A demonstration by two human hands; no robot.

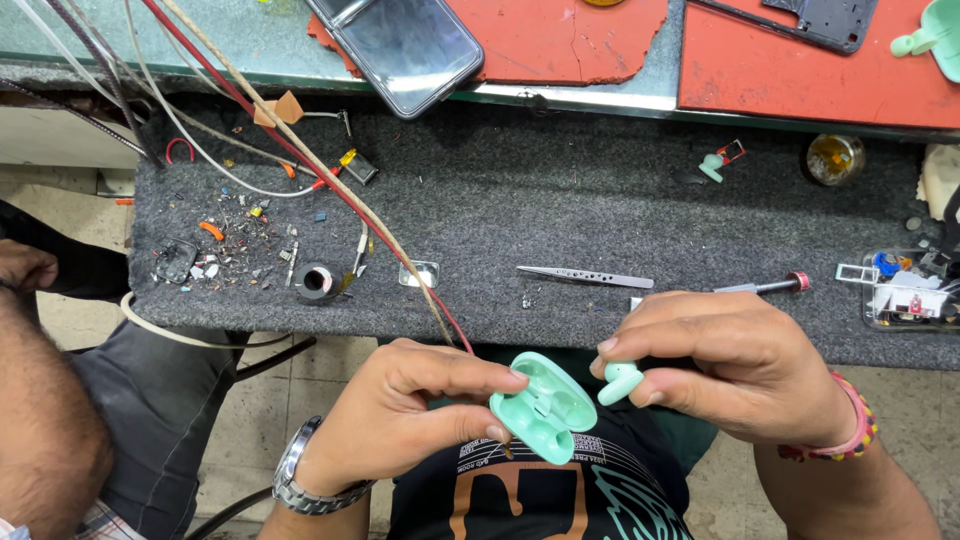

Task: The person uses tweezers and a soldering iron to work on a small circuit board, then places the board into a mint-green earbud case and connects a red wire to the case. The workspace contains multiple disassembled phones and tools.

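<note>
While both hands work just below the worktop's (560, 220) near edge, the items stand thus, all placed relative to the mint case (542, 407).

Case: open earbud charging case, mint green, held in front of the person's torso, its long axis running from upper left to lower right, open side up. An earbud seems to sit in one well; hard to tell.

Left hand (400, 415): closed on the case from its left, thumb and fingertips on its left edge. A metal watch (300, 480) is on that wrist.

Right hand (735, 365): just right of the case, pinching a loose mint earbud (620, 381) between thumb and forefinger. The earbud sits at the case's upper right edge, touching or nearly so. This hand is the nearer one to the open wells.

Tweezers (585, 276): on the grey mat above the case, lying roughly level.

Screwdriver (765, 287): above and right.

Phone (405, 45): far above, on the red pad.

Another person's arm (40, 400): far left.
</note>
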